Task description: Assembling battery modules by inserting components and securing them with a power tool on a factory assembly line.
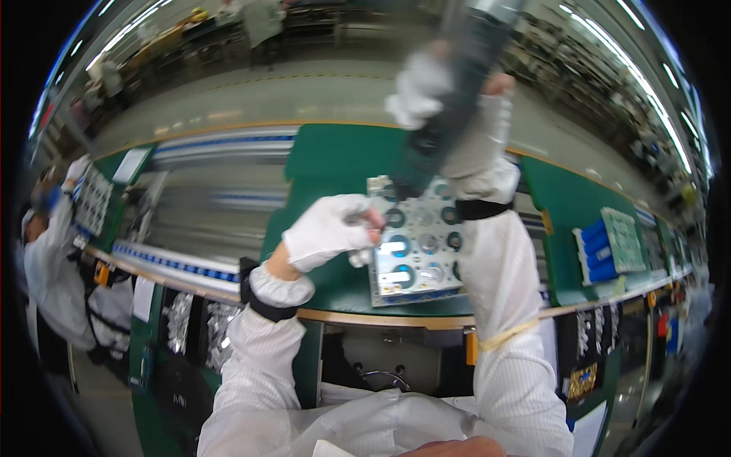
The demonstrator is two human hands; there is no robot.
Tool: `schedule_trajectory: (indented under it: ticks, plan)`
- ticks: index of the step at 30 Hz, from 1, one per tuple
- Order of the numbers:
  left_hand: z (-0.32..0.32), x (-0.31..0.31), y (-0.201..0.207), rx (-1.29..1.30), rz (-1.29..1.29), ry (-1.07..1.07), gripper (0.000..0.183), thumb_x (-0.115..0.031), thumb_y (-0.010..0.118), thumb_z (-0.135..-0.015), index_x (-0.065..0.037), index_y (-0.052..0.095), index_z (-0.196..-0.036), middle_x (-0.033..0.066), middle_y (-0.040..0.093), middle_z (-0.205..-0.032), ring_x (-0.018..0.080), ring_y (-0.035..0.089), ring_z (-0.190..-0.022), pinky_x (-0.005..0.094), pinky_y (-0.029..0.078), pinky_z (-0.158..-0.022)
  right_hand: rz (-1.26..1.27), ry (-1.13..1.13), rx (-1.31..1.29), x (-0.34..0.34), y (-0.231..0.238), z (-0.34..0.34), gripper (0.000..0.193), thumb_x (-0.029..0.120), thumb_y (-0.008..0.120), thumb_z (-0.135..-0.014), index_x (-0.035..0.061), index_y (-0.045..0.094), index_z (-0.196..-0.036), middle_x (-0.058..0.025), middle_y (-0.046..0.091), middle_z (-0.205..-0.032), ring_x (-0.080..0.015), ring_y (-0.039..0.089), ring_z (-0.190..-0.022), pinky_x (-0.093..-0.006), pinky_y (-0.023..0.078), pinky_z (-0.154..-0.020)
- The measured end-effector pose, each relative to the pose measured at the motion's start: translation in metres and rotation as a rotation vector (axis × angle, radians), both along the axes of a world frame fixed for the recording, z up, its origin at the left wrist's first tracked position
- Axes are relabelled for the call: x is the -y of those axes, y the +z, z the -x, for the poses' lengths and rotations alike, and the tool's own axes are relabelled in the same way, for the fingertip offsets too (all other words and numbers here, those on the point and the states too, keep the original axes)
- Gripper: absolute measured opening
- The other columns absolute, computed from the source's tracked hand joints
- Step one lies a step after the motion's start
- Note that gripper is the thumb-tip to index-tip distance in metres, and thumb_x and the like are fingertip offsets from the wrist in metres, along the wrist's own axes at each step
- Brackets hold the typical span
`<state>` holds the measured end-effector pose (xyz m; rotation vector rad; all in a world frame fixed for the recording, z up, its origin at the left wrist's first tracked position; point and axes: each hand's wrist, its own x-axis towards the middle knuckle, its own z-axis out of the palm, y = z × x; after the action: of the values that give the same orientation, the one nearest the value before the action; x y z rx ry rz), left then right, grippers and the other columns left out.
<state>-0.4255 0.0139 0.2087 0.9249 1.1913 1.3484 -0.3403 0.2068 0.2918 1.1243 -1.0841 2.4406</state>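
A pale board with round dark and blue openings lies on the green work surface in front of me. White gloves with bare fingertips cover both hands. My left hand is at the board's left edge. Its thumb and fingers are pinched together; whatever may be between them is too small to make out. My right hand is raised over the far side and wrapped round a long dark hand-held power driver, blurred by motion. The tool's lower end points down at the board's far part and hides some of it.
At right stands another board with blue cylinders. Rails run along the left. Bins of metal parts sit below the bench edge at left, with more small-parts bins at right. A co-worker works at far left.
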Motion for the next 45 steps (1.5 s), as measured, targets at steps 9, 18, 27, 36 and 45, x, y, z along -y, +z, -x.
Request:
schedule_trajectory:
  ticks: [9, 18, 27, 36, 45]
  plan:
    - [0.000, -0.006, -0.016, -0.055, -0.063, 0.077, 0.024, -0.010, 0.074, -0.079, -0.001, 0.054, -0.086, 0.0126, 0.063, -0.078, 0.0170, 0.060, -0.051, 0.0265, 0.048, -0.044, 0.055, -0.218, 0.124, 0.005, -0.001, -0.006, 0.063, 0.054, 0.069, -0.080, 0.0085, 0.049, -0.119, -0.0041, 0.055, -0.096, -0.0197, 0.055, -0.086, -0.0390, 0.047, -0.078]
    - [-0.006, -0.011, -0.017, -0.122, -0.003, -0.033, 0.023, -0.017, 0.074, -0.080, 0.003, 0.063, -0.085, 0.0097, 0.064, -0.072, 0.0136, 0.061, -0.056, 0.0245, 0.047, -0.047, -0.031, -0.178, 0.169, 0.015, 0.000, -0.015, 0.061, 0.048, 0.074, -0.078, 0.0050, 0.051, -0.115, -0.0067, 0.061, -0.093, -0.0218, 0.062, -0.082, -0.0368, 0.054, -0.075]
    - [-0.003, -0.011, -0.009, -0.477, 0.001, -0.158, 0.022, -0.018, 0.077, -0.076, 0.002, 0.072, -0.084, 0.0057, 0.067, -0.074, 0.0106, 0.059, -0.065, 0.0248, 0.046, -0.061, -0.235, -0.122, 0.206, 0.021, -0.005, -0.014, 0.068, 0.053, 0.075, -0.074, 0.0073, 0.052, -0.119, -0.0042, 0.054, -0.092, -0.0191, 0.056, -0.080, -0.0350, 0.050, -0.072]
    - [-0.003, -0.005, -0.017, -0.347, -0.032, -0.252, 0.021, -0.003, 0.075, -0.076, 0.004, 0.068, -0.095, 0.0090, 0.071, -0.088, 0.0143, 0.067, -0.083, 0.0262, 0.052, -0.076, -0.337, 0.082, 0.040, 0.020, -0.010, -0.001, 0.083, 0.062, 0.078, -0.065, 0.0016, 0.051, -0.116, -0.0087, 0.059, -0.090, -0.0244, 0.063, -0.080, -0.0413, 0.055, -0.068]
    - [0.000, -0.004, -0.021, -0.423, -0.031, -0.268, 0.031, -0.002, 0.077, -0.075, -0.001, 0.066, -0.104, 0.0065, 0.071, -0.091, 0.0136, 0.065, -0.083, 0.0273, 0.053, -0.078, -0.382, 0.140, 0.005, 0.028, -0.013, 0.004, 0.069, 0.048, 0.081, -0.071, -0.0003, 0.052, -0.111, -0.0102, 0.060, -0.084, -0.0222, 0.062, -0.074, -0.0363, 0.053, -0.064]
